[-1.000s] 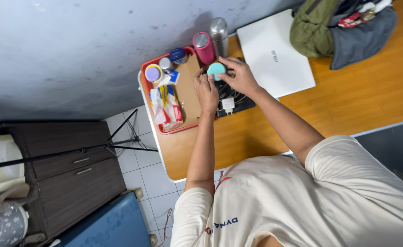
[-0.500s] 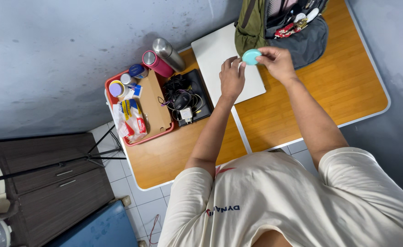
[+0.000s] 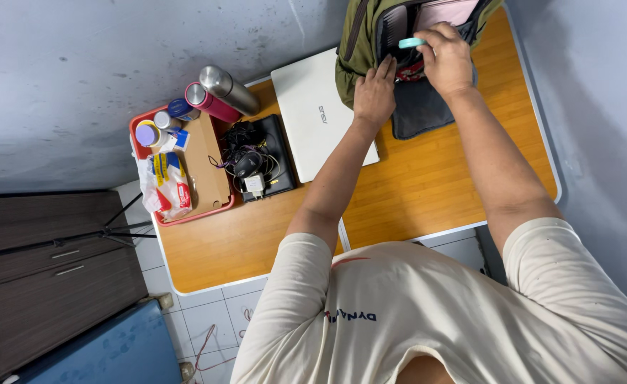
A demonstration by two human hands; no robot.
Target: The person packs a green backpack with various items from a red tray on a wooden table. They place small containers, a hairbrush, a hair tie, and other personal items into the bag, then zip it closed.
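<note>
The right hand (image 3: pixel 447 60) grips a small round teal object (image 3: pixel 411 43) in its fingers, right at the open mouth of the olive-green backpack (image 3: pixel 359 43), which lies at the far end of the wooden bench (image 3: pixel 427 178). The left hand (image 3: pixel 374 92) presses flat on the front edge of the backpack, fingers spread and grasping nothing; I think it keeps the opening wide and the bag steady. Just beside the backpack, on its left, a white closed laptop (image 3: pixel 317 114) lies partly under the left wrist. Farther left of the backpack is a black case with cables and a mouse (image 3: pixel 253 160), then a red tray (image 3: pixel 185 167) with 2 flasks (image 3: pixel 217 96). Inside the backpack, a pink thing (image 3: pixel 445 11) fills part of the opening.
</note>
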